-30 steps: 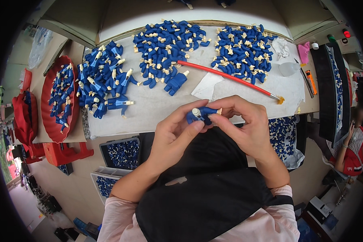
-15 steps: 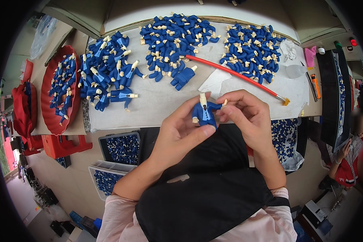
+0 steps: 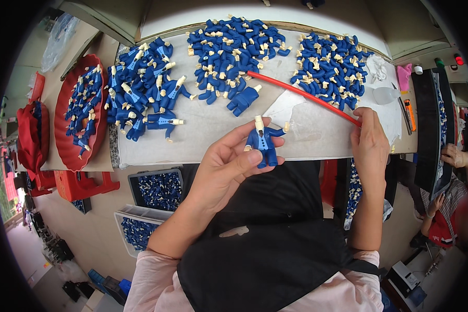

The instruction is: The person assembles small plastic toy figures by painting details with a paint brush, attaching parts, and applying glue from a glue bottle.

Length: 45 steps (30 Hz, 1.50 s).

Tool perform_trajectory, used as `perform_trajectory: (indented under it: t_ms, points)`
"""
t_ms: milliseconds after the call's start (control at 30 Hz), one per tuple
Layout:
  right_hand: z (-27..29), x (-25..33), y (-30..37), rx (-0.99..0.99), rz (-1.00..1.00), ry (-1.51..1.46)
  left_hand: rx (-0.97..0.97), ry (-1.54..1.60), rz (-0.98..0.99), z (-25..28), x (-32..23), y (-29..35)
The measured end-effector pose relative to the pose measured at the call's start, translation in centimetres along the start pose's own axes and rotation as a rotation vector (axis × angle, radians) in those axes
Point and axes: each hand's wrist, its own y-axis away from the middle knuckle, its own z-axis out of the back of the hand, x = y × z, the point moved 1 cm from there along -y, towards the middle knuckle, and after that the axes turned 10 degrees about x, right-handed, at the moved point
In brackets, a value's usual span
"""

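A headless figurine in a blue suit with a light blue front is upright in my left hand, thumb across its lower side and fingers behind. Both its arms are on, one stretched out to the right. At the table's right front, my right hand has its fingers closed round the lower end of a long red-handled brush; the bristle end is hidden by the hand. Beyond the figurine lies a loose blue body, beside a white scrap of paper.
Piles of blue figurine arms lie at the back middle and back right. Assembled bodies are heaped at left, near a red scalloped tray. A clear bottle and orange cutter lie right. A co-worker's hand shows far right.
My right hand has left the figurine's outstretched arm and moved right onto the brush. The left hand still holds the figurine, now turned more frontally with its legs showing.
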Motion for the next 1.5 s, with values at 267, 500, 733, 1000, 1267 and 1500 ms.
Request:
perform_trajectory:
  t_ms: [267,500,733,1000,1267,1500]
  points:
    - [3.3,-0.6,2.2,0.119,-0.023,-0.885,0.001,0.036,-0.007,-0.1,-0.2,0.2]
    - [2.3,3.6,3.0,-0.006,0.13,-1.537,-0.036,-0.118,-0.051,-0.1,-0.1,0.1]
    - [-0.7,8.7,1.9,-0.219,0.518,-1.037,-0.081,-0.222,-0.199,-0.9,0.9,0.2]
    - [0.3,8.1,1.9,-0.258,0.733,-0.769,-0.054,-0.267,-0.262,-0.6,0.7,0.4]
    - [1.1,7.5,0.8,-0.233,0.903,-0.67,-0.042,-0.221,-0.097,-0.5,-0.1,0.5]
    - [1.1,7.2,0.8,-0.184,0.956,-0.651,0.001,-0.286,-0.125,-0.3,0.3,0.3]
